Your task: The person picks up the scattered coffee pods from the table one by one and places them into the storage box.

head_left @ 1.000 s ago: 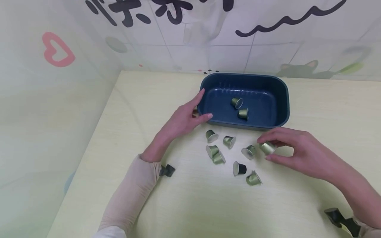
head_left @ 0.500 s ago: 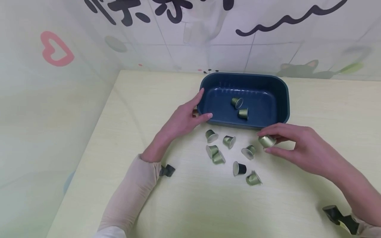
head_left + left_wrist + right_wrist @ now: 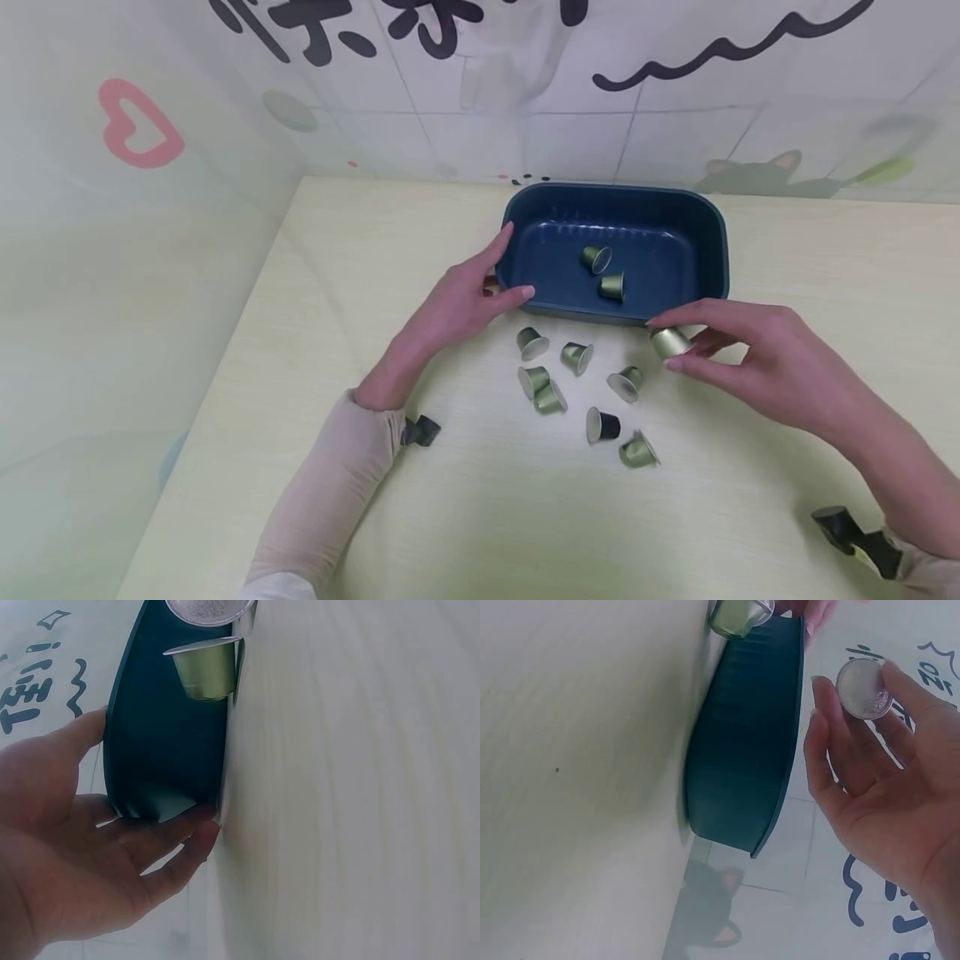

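Observation:
My left hand (image 3: 461, 304) holds the left end of a dark blue plastic bin (image 3: 622, 313). Its thumb lies over the near rim, and its fingers reach round the end wall, as the left wrist view shows. Two green coffee capsules (image 3: 597, 259) lie inside the bin. My right hand (image 3: 765, 358) pinches another green coffee capsule (image 3: 670, 342) between thumb and fingers, at the bin's near right corner. In the right wrist view this capsule (image 3: 864, 688) shows its pale foil lid, above rim height. Several more capsules (image 3: 577, 358) lie on the table in front of the bin.
One capsule among those on the table is dark (image 3: 603, 425). The pale wooden table (image 3: 480, 517) meets a printed white wall covering (image 3: 480, 133) behind the bin. A second covered wall (image 3: 135, 333) stands along the left edge.
My right hand has lifted its capsule off the table and carried it away from me, up to the bin's near rim. The left hand stays on the bin.

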### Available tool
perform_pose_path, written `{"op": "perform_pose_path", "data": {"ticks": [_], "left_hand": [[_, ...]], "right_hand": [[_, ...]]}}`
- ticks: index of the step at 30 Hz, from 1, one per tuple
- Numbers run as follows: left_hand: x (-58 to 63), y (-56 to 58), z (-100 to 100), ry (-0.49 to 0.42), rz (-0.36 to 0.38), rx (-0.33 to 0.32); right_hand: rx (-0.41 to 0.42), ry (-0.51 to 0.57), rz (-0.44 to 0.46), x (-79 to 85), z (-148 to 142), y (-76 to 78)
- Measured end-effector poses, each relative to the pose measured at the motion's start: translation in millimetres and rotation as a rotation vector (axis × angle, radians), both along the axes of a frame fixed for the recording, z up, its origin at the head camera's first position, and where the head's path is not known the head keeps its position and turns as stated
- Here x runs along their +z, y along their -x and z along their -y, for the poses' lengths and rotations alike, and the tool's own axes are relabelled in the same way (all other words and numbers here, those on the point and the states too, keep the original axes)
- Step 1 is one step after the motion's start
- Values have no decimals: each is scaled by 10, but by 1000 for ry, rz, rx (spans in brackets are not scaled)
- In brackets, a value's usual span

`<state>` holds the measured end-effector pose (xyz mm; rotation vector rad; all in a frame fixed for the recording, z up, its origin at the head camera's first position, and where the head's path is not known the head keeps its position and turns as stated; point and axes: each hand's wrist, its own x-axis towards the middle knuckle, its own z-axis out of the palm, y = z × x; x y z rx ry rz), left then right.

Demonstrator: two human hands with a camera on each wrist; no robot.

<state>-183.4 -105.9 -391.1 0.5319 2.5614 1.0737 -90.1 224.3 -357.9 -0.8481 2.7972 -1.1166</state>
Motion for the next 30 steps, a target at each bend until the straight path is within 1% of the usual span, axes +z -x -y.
{"op": "perform_pose_path", "data": {"ticks": [7, 14, 18, 23, 26, 30], "left_hand": [[-3, -5, 0, -17, -5, -11], [19, -13, -9, -8, 8, -15], [21, -12, -11, -2, 10, -15], [10, -10, -9, 5, 10, -6], [9, -10, -7, 12, 10, -3], [9, -9, 2, 16, 11, 1]], "right_hand": [[5, 19, -14, -15, -6, 41], [-12, 16, -38, -15, -26, 71], [-32, 38, -51, -1, -15, 110], [-85, 62, -59, 4, -7, 152], [-112, 69, -52, 5, -11, 167], [-123, 86, -40, 8, -5, 193]]}}
